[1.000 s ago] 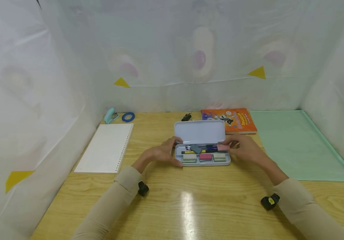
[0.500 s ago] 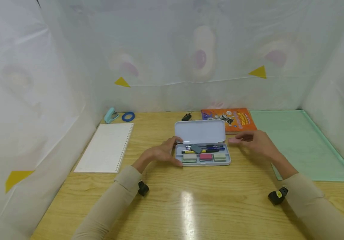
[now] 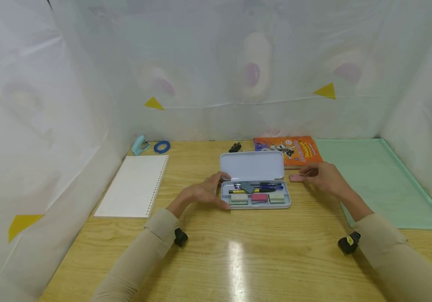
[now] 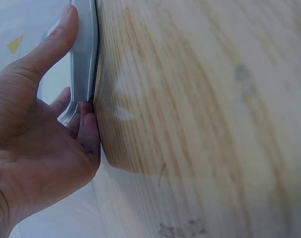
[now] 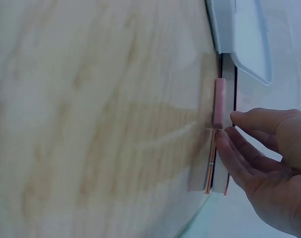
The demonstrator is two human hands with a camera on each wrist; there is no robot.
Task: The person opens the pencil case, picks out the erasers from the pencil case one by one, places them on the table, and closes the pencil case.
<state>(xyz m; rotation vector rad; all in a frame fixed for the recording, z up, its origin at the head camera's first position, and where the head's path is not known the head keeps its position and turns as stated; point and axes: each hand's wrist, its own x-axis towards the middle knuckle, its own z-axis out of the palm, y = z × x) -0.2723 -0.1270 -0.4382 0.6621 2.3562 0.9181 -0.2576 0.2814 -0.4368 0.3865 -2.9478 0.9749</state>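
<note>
A pale blue pencil case (image 3: 252, 206) lies with its lid (image 3: 252, 165) raised. Inside are several pens (image 3: 266, 187), a grey eraser (image 3: 247, 187) and, in the front compartments, a red eraser (image 3: 259, 198) between two pale ones. My left hand (image 3: 205, 192) holds the case's left end, thumb along the front and fingers round the back, as the left wrist view shows. Right of the case, a pink eraser (image 3: 296, 178) rests on the table. My right hand (image 3: 323, 178) has its fingertips right at the eraser's right end; in the right wrist view the thumb (image 5: 239, 118) stands apart from it.
Behind the case lie an orange book (image 3: 302, 151) and a black binder clip (image 3: 235, 147). A green translucent mat (image 3: 385, 184) covers the right side. On the left are a white notepad (image 3: 133, 186), a light blue stapler (image 3: 139, 145) and a blue tape ring (image 3: 161, 147).
My right hand has carried the pink eraser rightward out of the case, set it on the table and loosened its fingers. The left hand stays on the case.
</note>
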